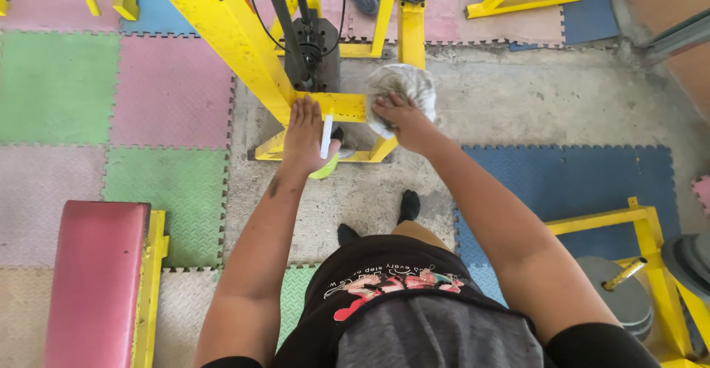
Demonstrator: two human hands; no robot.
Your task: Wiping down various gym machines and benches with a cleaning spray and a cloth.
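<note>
Head view, looking straight down your arms: your right hand (399, 116) presses a crumpled grey-white cloth (403, 90) flat against the yellow crossbar (342, 106) of a yellow steel gym machine frame (222, 28). The fingers are spread over the cloth rather than curled round it, palm down, and the cloth bunches up above and to the right of your knuckles, covering the right end of the crossbar where it meets the upright post (412, 31).

Your left hand (305, 135) rests just beside it on the left part of the same crossbar, fingers stretched out toward the diagonal yellow beam. Under this hand you hold a spray bottle (326, 146): its white nozzle stem shows between thumb and palm, and a bit of its yellow-green body peeks out below the wrist. The hand is closed around the bottle, though the grip itself is mostly hidden.

A black weight stack (314, 50) with cables stands right behind the crossbar. The frame's base sits on a bare concrete floor (518, 102), with interlocking foam mats (170, 90) in pink, green and blue around it. At the lower left lies a red padded bench (96, 279) on a yellow frame. At the lower right, grey weight plates (629, 294) hang on another yellow rack. Your dark-socked foot (408, 205) stands on the concrete below the hands.
</note>
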